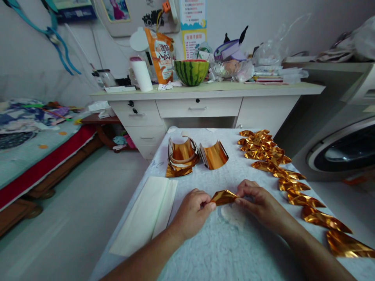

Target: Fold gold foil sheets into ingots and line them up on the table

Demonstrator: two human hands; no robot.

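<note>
A folded piece of gold foil paper (224, 197) is stretched between my two hands, over the middle of the cloth-covered table. My left hand (194, 210) pinches its left tip between thumb and fingers. Its right tip is pinched by my right hand (258, 201). Beyond them lie a bundle of curled gold sheets (182, 154) and a smaller curled stack (215, 155). A pale paper stack (146, 214) rests left of my left hand. Folded gold pieces (299, 198) run in a long overlapping row down the table's right side.
Behind the table (205, 249) stands a white desk (199, 92) with a watermelon half (191, 72), an orange pouch (161, 56) and a white roll (142, 74). A bed (38, 156) is at left, a washing machine (345, 132) at right.
</note>
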